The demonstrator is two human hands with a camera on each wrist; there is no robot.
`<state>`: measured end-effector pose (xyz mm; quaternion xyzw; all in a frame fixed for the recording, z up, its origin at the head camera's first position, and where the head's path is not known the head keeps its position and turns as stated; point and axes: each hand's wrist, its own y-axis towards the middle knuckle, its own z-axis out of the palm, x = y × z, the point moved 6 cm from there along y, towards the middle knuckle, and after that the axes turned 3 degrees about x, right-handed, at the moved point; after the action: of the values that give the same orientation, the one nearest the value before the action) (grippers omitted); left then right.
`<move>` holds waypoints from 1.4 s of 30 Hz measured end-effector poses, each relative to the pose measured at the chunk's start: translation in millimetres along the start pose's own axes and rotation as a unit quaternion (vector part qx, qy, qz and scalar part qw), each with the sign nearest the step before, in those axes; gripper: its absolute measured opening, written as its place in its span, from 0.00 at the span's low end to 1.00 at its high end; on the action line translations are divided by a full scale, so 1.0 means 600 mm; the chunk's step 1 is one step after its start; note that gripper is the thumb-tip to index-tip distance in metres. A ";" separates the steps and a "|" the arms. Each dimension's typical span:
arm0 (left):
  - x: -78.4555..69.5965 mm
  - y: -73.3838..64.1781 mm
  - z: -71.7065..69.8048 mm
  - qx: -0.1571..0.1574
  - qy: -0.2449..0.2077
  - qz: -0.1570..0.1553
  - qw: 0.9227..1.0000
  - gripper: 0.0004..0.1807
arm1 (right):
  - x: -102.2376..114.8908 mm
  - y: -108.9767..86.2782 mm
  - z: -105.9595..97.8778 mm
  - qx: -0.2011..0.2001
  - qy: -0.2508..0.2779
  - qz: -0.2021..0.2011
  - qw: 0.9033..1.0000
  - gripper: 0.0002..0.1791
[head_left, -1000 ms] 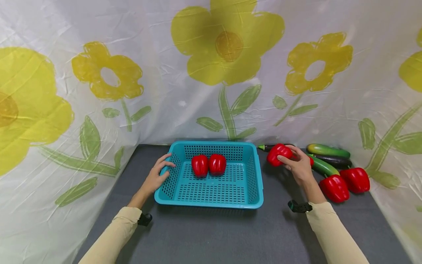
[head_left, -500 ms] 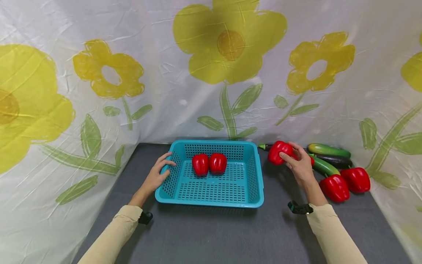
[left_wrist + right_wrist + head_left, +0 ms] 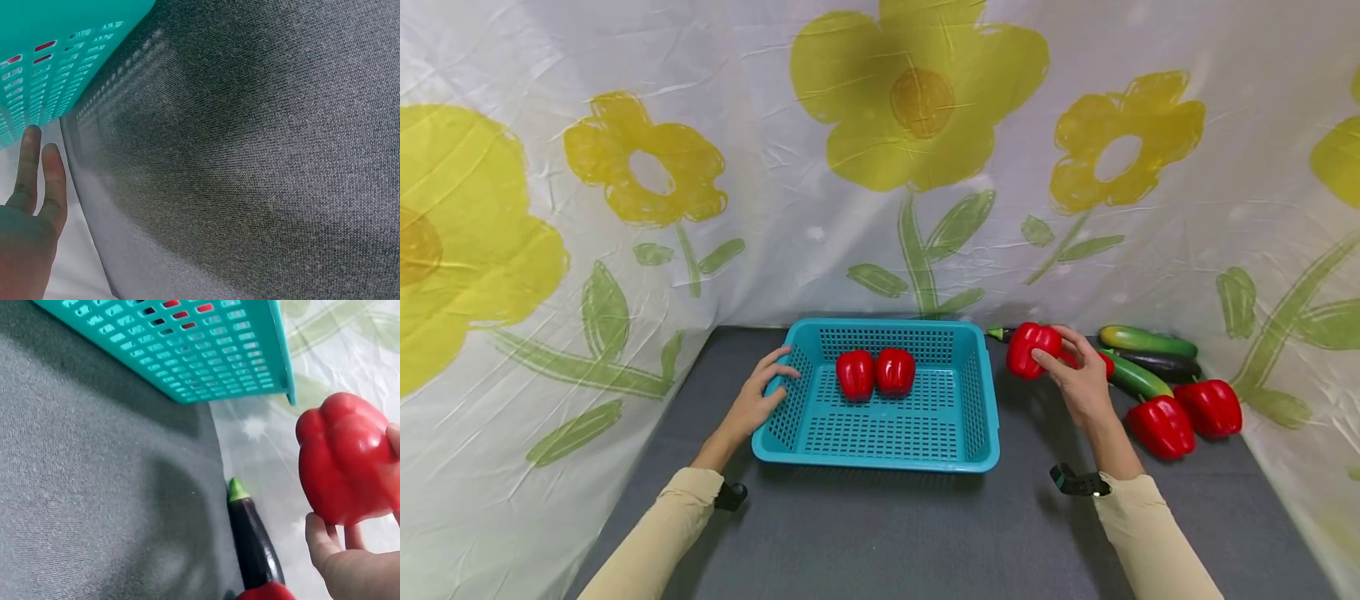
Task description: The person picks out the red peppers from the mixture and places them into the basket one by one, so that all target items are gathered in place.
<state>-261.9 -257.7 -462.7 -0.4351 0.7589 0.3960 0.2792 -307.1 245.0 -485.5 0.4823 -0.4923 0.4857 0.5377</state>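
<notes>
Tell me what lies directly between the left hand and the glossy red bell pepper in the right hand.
A turquoise perforated plastic basket with two glossy red bell peppers inside, then a strip of dark grey tabletop; the head view shows this.

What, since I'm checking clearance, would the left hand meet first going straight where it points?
Likely the turquoise perforated plastic basket, at its left rim, which the left hand overlaps in the head view; contact unclear.

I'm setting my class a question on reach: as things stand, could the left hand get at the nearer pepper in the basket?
Likely yes: the left hand is at the left side of the basket, whose top is open, and nothing shows between hand and pepper.
</notes>
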 end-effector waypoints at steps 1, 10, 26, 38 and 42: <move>0.000 0.000 0.000 -0.001 0.001 0.000 1.000 0.16 | 0.000 0.000 0.000 -0.002 -0.006 -0.002 1.000 0.36; 0.001 -0.001 0.000 -0.001 -0.001 0.001 1.000 0.15 | 0.007 -0.006 0.009 -0.006 -0.011 -0.012 1.000 0.36; 0.004 -0.001 0.000 -0.003 -0.003 0.007 1.000 0.15 | 0.014 0.000 0.030 0.012 0.013 -0.054 0.998 0.36; 0.002 0.000 -0.001 -0.002 -0.005 0.006 1.000 0.15 | 0.061 0.001 0.072 0.032 -0.042 -0.062 0.997 0.35; 0.002 -0.001 -0.001 -0.003 -0.005 0.008 1.000 0.15 | 0.068 0.005 0.086 0.039 -0.043 -0.069 0.996 0.36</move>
<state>-261.7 -258.8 -463.5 -0.4277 0.7601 0.4022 0.2783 -311.2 195.9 -442.1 0.5557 -0.4613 0.4455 0.5291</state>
